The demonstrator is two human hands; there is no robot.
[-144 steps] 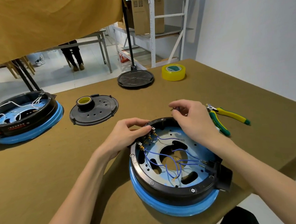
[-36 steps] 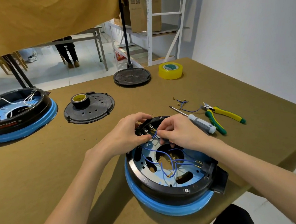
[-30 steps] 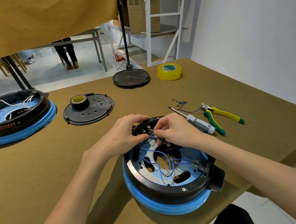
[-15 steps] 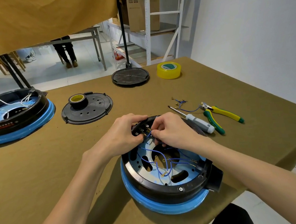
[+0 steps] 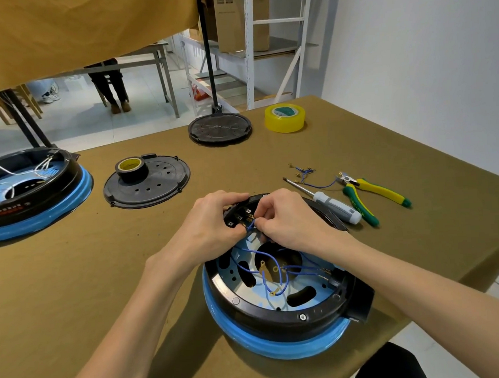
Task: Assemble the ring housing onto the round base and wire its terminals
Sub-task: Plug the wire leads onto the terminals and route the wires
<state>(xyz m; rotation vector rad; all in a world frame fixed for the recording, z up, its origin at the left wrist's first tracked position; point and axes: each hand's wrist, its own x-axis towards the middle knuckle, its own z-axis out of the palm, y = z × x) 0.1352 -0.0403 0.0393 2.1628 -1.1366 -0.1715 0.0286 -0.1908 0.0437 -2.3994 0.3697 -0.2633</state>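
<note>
**Both hands at the far terminals of the ring housing**

The surface point(image 5: 72, 289), covered in tan cloth, carries everything. At its near right edge sits the blue round base point(image 5: 277, 349) with the black ring housing point(image 5: 280, 313) seated on it; blue wires point(image 5: 277, 272) loop across its open middle. Far left, a second blue-and-black unit point(image 5: 30, 201) is cut off by the frame edge.

Compared with half a second ago, the hands have barely shifted. The left hand point(image 5: 212, 224) still curls over the housing's far rim, thumb and fingertips closed on a blue wire at the terminals point(image 5: 241, 216). The right hand point(image 5: 288, 215) remains pinched on the same wire end just beside it. The hands hide the exact terminal being joined, and which connector is gripped is hard to make out.

Right of the housing lie a screwdriver point(image 5: 332, 203), green-and-yellow pliers point(image 5: 372, 192) and loose spare wires point(image 5: 303, 173). Farther off are a black cover plate point(image 5: 153, 186) bearing a black tape roll point(image 5: 131, 169), a round stand foot point(image 5: 220, 129) and yellow tape point(image 5: 284, 118).
</note>
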